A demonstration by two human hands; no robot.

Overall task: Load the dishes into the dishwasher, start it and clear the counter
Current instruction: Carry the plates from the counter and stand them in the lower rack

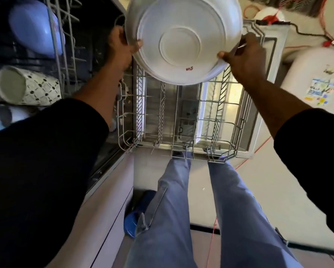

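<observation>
A white plate (underside facing up, red writing near its rim) is held between both hands. The left hand grips its left edge and the right hand pinches its right edge. Below the hands sits the pulled-out lower dishwasher rack.

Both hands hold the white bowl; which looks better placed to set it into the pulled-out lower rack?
Probably the right hand: it pinches the white bowl by its rim directly above the lower rack, over open tines. The left hand grips the opposite rim, close beside the upper rack.
</observation>
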